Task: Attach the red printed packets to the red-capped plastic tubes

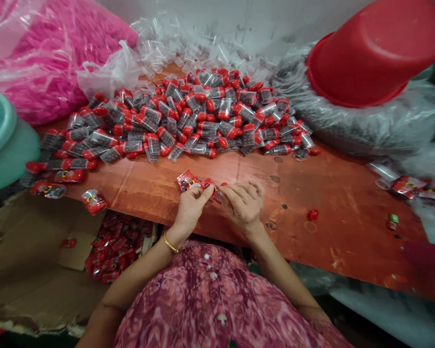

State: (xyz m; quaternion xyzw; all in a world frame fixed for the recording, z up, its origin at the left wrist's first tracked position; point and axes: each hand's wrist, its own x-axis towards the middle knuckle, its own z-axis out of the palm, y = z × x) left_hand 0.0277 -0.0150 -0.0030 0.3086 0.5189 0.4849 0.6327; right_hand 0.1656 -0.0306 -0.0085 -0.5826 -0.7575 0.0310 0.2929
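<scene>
My left hand [190, 205] and my right hand [243, 203] meet at the near edge of a reddish wooden table [348, 203]. Both pinch a small red printed wrapper [195, 182] that seems to hold a red-capped clear tube; the tube itself is mostly hidden by my fingers. A gold bangle sits on my left wrist. Beyond my hands lies a big heap of red-capped clear tubes [188, 118] filled with dark contents.
A pink bag [47, 53] and a teal basin [3, 140] are at left, an upturned red bucket [373, 53] on a grey plastic sack at right. Wrapped red pieces [114, 249] fill a cardboard box below the table. A loose red cap [313, 214] lies at right.
</scene>
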